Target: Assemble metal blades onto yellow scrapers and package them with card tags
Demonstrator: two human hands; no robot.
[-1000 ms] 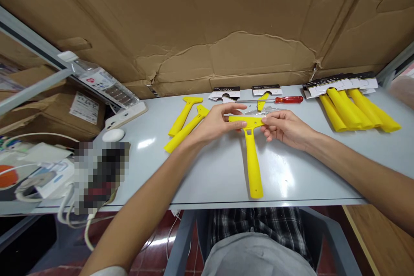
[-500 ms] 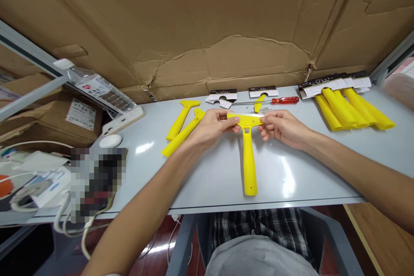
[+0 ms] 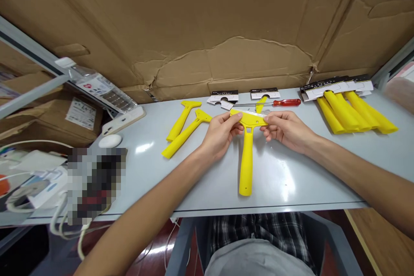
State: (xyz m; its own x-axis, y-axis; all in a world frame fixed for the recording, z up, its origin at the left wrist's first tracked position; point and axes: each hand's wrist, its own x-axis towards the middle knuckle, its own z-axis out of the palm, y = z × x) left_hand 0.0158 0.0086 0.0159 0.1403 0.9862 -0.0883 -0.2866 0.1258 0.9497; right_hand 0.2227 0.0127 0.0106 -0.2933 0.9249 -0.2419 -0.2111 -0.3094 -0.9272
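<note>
A yellow scraper [image 3: 246, 155] with a wide head and a thin metal blade along its far edge is held between my two hands, handle pointing toward me. My left hand [image 3: 223, 133] pinches the left end of the head, thumb on top. At the right end, the fingers of my right hand [image 3: 287, 129] are closed on the same head. Just beyond lie a red-handled screwdriver [image 3: 286, 102] and a small yellow piece [image 3: 260, 104], partly hidden. Two more yellow scrapers, a nearer one [image 3: 183, 138] and a farther one [image 3: 180, 121], rest left of my left hand.
Several yellow handles [image 3: 347, 112] with black-and-white cards lie at the right. Two loose cards, one left [image 3: 223, 95] and one right [image 3: 265, 93], sit at the back by the cardboard [image 3: 226, 60]. A white mouse [image 3: 110, 141], power strip [image 3: 124, 120] and bottle [image 3: 100, 88] are leftward.
The scraper has turned slightly: its handle end swung a little left and its head's right end dipped toward me. Both hands keep their grip. The view has shifted slightly.
</note>
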